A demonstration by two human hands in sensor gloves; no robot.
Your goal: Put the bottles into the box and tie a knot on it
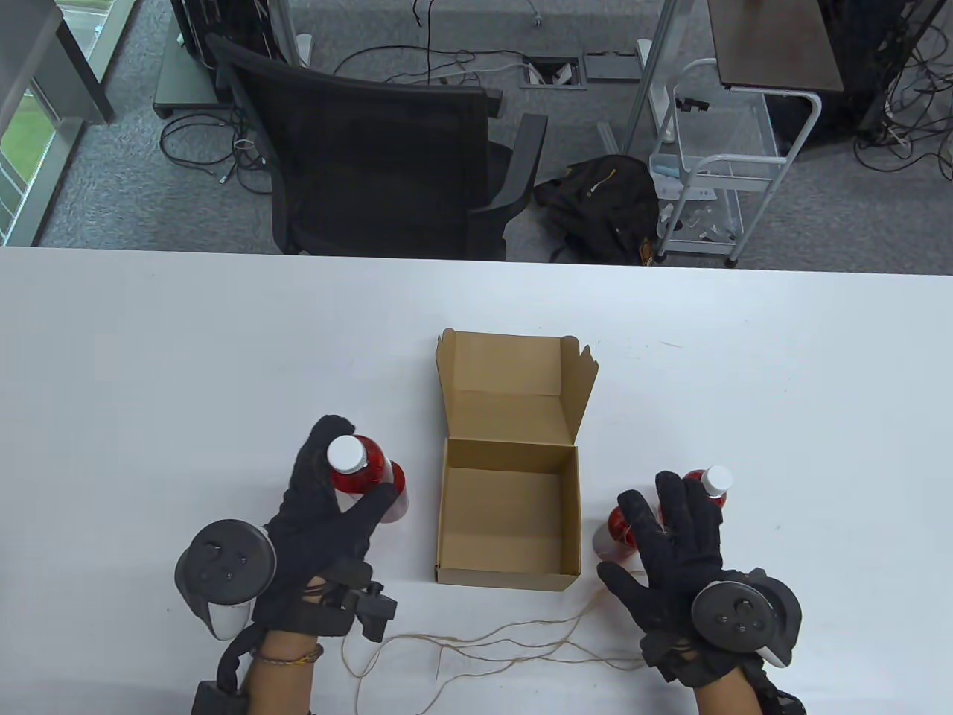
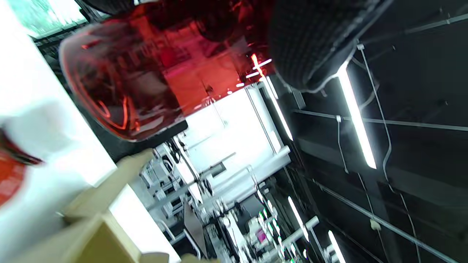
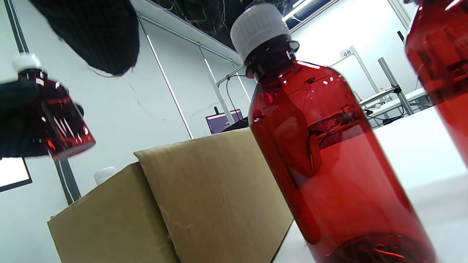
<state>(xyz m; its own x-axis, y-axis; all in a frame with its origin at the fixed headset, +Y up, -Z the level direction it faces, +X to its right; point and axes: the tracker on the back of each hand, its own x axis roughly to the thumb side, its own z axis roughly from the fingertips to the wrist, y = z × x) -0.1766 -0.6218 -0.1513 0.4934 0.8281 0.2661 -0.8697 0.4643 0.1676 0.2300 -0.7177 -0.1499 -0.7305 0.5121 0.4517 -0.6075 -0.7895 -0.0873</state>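
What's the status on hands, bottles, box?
Left hand grips lifted red plastic bottle. Right hand open over two more. Brown cardboard box open, empty. Nothing blocking.

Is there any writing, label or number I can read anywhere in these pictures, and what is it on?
"48": on a small white sign against the far wall, right wrist view.
The monitor behind the cardboard box shows a lit screen, its content too small to read.
The red bottles carry no readable label.
The trackers show only unmarked buttons.
Nothing else is legible.
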